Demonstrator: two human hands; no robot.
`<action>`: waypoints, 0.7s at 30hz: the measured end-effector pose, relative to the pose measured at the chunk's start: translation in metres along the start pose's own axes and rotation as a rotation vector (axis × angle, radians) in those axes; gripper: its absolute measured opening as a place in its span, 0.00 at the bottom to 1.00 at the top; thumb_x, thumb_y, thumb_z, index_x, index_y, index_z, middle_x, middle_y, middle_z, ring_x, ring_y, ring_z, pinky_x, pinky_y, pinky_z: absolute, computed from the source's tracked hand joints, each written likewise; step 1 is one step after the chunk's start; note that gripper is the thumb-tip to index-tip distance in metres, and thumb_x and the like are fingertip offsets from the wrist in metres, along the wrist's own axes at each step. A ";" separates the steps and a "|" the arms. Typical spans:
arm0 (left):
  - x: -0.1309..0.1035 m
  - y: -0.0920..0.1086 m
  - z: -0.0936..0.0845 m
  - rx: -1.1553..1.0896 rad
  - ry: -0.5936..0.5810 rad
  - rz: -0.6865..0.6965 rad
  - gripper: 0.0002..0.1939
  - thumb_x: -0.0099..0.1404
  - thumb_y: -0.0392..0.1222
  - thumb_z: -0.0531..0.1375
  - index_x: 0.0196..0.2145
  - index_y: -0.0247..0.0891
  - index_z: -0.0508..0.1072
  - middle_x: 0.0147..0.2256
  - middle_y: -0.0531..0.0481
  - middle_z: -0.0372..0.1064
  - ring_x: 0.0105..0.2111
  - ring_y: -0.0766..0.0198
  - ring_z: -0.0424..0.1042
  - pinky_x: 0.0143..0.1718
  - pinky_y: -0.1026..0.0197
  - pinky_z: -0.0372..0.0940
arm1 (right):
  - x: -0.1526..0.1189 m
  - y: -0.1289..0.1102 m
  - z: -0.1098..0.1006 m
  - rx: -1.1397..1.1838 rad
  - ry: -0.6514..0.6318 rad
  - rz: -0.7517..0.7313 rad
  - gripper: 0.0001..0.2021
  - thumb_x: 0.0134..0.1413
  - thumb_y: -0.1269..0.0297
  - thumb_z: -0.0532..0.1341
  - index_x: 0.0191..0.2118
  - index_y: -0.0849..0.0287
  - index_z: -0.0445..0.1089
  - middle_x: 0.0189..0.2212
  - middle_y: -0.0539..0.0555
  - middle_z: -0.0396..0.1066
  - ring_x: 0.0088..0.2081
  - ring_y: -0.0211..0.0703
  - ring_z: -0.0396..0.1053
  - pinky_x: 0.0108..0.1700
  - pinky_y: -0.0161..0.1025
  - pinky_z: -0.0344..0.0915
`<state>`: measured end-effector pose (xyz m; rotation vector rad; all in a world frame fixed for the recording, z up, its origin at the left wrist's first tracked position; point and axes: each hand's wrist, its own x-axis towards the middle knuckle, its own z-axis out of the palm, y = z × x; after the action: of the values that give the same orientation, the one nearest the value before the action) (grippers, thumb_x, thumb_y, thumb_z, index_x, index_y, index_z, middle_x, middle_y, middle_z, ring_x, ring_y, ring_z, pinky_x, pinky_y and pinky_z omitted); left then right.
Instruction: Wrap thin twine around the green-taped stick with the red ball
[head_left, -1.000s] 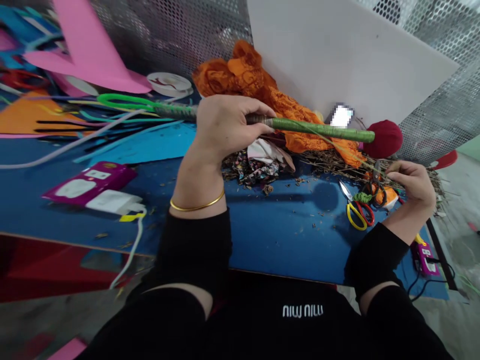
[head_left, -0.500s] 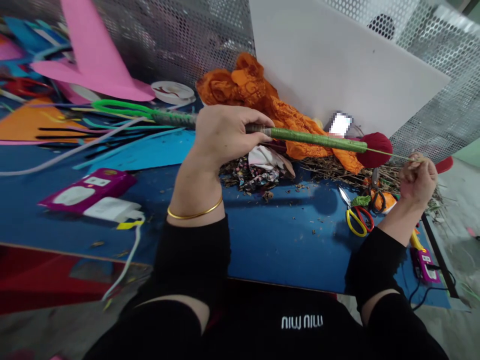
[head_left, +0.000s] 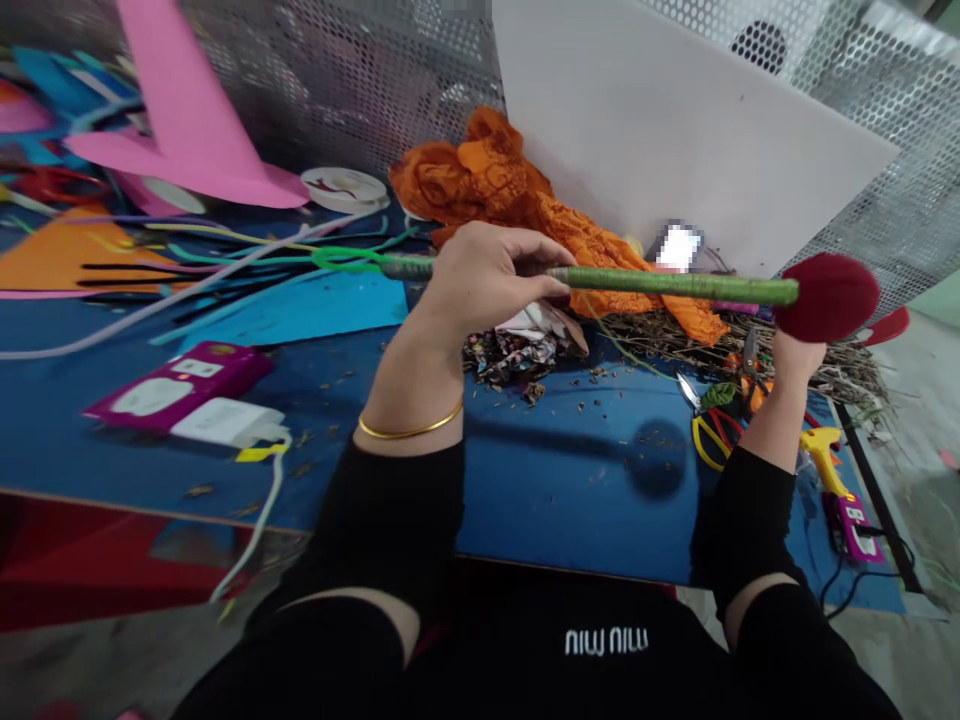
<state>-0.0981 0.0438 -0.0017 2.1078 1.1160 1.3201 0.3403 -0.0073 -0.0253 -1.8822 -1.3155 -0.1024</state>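
Blue tabletop (head_left: 555,530), left hand (head_left: 487,277) around wrapped green rod (head_left: 675,286), crumpled cloth (head_left: 491,165)

R hand (head_left: 801,352) now behind red ball (head_left: 832,297) – grn thread (head_left: 622,350) gone slack.

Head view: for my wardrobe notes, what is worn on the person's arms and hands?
The left sleeve and right sleeve are black, each broken by a bare gap. The left hand is gloveless, with a thin gold-coloured bangle at the wrist; the right hand is mostly hidden.
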 end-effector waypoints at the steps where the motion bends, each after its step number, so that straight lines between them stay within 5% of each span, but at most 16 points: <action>1: 0.000 0.003 0.005 -0.025 0.008 -0.016 0.11 0.57 0.46 0.70 0.39 0.45 0.87 0.34 0.51 0.84 0.35 0.57 0.80 0.39 0.57 0.75 | -0.001 -0.006 0.002 -0.006 0.065 0.026 0.20 0.62 0.50 0.59 0.46 0.61 0.79 0.43 0.69 0.80 0.54 0.64 0.74 0.59 0.58 0.66; 4: -0.001 0.017 0.021 -0.108 0.034 -0.044 0.12 0.57 0.40 0.69 0.40 0.41 0.87 0.36 0.50 0.84 0.37 0.57 0.81 0.41 0.57 0.76 | -0.014 -0.042 0.013 0.161 0.083 -0.073 0.17 0.62 0.54 0.60 0.43 0.61 0.80 0.45 0.64 0.82 0.51 0.56 0.77 0.61 0.54 0.69; 7: -0.005 0.030 0.038 -0.204 0.042 -0.069 0.13 0.56 0.37 0.69 0.40 0.37 0.86 0.36 0.48 0.85 0.35 0.59 0.81 0.41 0.58 0.77 | -0.043 -0.092 0.037 0.494 -0.170 -0.284 0.17 0.62 0.50 0.64 0.47 0.56 0.80 0.48 0.57 0.82 0.52 0.50 0.78 0.62 0.50 0.71; 10: -0.009 0.037 0.049 -0.298 -0.002 -0.146 0.16 0.57 0.39 0.69 0.43 0.36 0.86 0.38 0.47 0.85 0.28 0.62 0.78 0.30 0.61 0.75 | -0.077 -0.134 0.065 0.779 -0.441 -0.381 0.22 0.59 0.42 0.67 0.51 0.53 0.77 0.51 0.56 0.80 0.55 0.48 0.77 0.62 0.47 0.73; 13: -0.009 0.039 0.055 -0.310 -0.033 -0.149 0.15 0.57 0.38 0.68 0.43 0.36 0.86 0.38 0.47 0.84 0.32 0.61 0.80 0.32 0.62 0.75 | -0.100 -0.154 0.075 0.739 -0.571 -0.397 0.17 0.62 0.45 0.66 0.39 0.56 0.76 0.36 0.53 0.79 0.39 0.42 0.76 0.48 0.43 0.76; 16: -0.008 0.037 0.058 -0.279 -0.001 -0.121 0.13 0.57 0.38 0.69 0.41 0.37 0.85 0.39 0.47 0.85 0.40 0.57 0.81 0.39 0.61 0.76 | -0.108 -0.160 0.063 0.613 -0.401 -0.472 0.17 0.68 0.52 0.62 0.30 0.57 0.73 0.26 0.49 0.71 0.30 0.38 0.68 0.39 0.40 0.71; 19: -0.007 0.036 0.061 -0.257 0.030 -0.127 0.10 0.57 0.38 0.70 0.39 0.38 0.85 0.39 0.48 0.84 0.39 0.57 0.81 0.39 0.60 0.76 | -0.109 -0.163 0.048 0.688 -0.111 -0.581 0.16 0.70 0.54 0.61 0.31 0.55 0.75 0.35 0.52 0.74 0.42 0.42 0.73 0.49 0.43 0.73; 21: -0.007 0.036 0.064 -0.251 0.036 -0.140 0.09 0.58 0.37 0.70 0.39 0.38 0.85 0.38 0.48 0.84 0.38 0.58 0.81 0.38 0.61 0.75 | -0.110 -0.166 0.046 0.806 -0.073 -0.628 0.16 0.71 0.54 0.60 0.32 0.54 0.75 0.41 0.54 0.76 0.50 0.45 0.75 0.57 0.48 0.73</action>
<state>-0.0287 0.0210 -0.0106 1.7996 1.0326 1.3591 0.1382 -0.0395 -0.0154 -0.7790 -1.6355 0.1592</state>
